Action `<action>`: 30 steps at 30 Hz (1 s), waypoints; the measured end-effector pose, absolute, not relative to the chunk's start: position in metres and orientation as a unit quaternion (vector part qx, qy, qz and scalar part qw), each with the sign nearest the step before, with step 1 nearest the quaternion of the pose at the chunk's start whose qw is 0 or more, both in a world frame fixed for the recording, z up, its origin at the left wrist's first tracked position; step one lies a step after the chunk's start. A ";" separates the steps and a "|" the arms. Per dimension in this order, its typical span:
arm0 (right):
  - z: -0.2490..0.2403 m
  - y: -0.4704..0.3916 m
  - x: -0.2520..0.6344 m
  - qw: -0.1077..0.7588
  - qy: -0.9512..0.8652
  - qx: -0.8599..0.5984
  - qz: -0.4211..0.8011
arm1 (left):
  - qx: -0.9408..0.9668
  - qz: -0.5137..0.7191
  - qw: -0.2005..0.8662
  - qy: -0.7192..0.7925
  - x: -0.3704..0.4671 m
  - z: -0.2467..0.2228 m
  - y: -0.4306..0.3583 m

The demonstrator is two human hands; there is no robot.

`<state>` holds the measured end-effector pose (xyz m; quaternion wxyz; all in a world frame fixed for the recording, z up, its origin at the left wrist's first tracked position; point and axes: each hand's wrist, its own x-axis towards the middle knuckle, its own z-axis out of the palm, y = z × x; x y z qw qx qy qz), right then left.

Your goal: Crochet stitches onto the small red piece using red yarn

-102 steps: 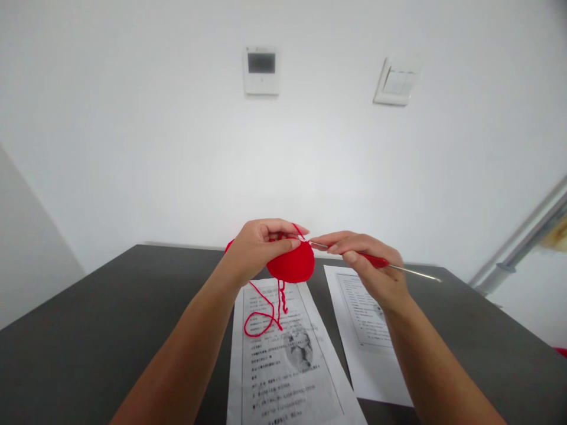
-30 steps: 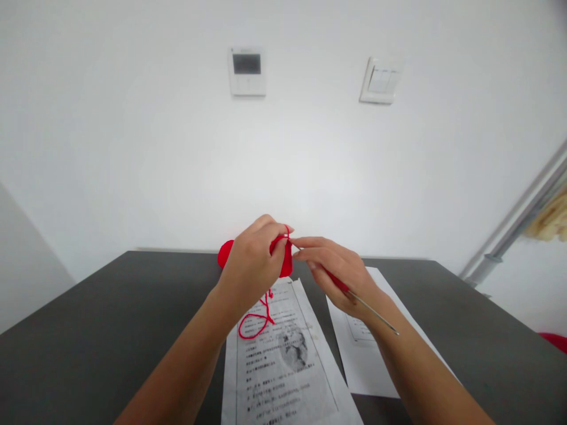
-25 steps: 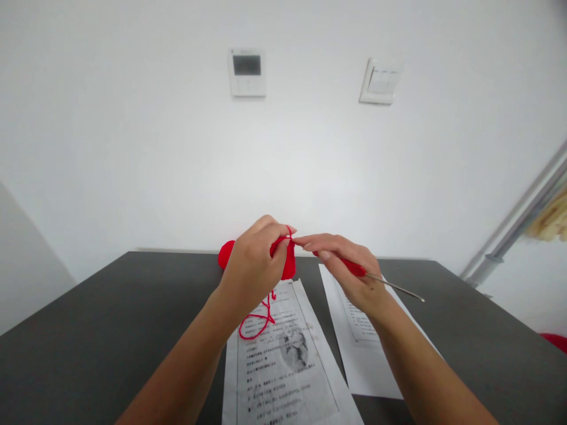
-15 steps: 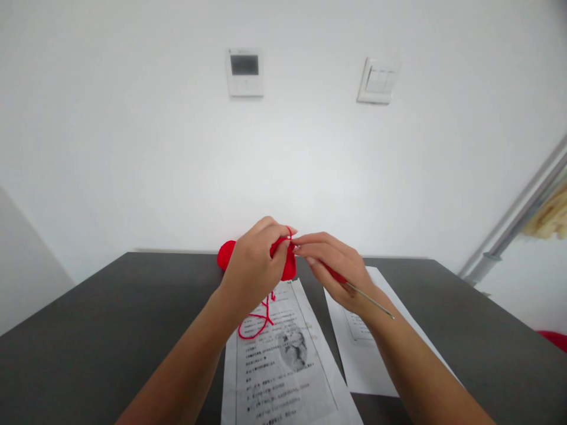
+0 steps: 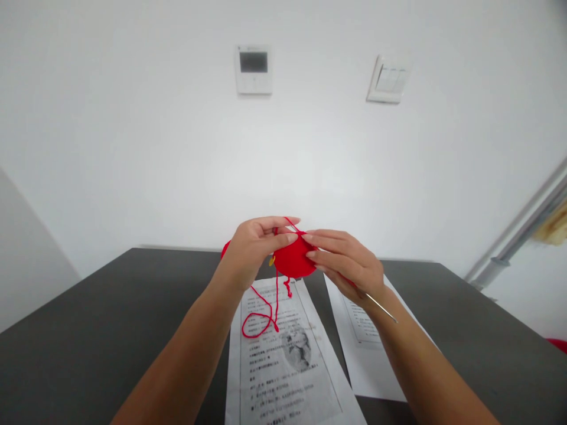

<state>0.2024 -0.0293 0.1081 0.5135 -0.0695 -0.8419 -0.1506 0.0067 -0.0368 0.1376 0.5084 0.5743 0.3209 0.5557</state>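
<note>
A round red crocheted piece hangs between my two hands above the table. My left hand pinches its upper left edge between thumb and fingers, and a strand of red yarn runs over the index finger. My right hand touches the piece's right side with its fingertips and holds a crochet hook, whose metal end sticks out toward the wrist. A small yellow marker sits at the piece's left edge. Loose red yarn dangles below onto a printed sheet.
A second printed sheet lies to the right on the dark table. Part of a red object shows behind my left hand. On the white wall are a panel and a switch plate.
My left hand has opened out from its tighter grip, so more of the red piece and the yellow marker show. My right fingers now rest on its right side.
</note>
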 end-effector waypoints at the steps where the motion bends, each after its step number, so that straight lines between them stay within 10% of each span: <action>1: 0.108 -0.029 0.203 0.511 -0.841 -0.069 -0.164 | 0.563 0.555 0.528 0.309 0.008 0.137 -0.036; 30: 0.113 -0.046 0.189 0.527 -0.826 -0.188 -0.069 | 0.706 0.571 0.066 0.413 0.010 0.130 -0.029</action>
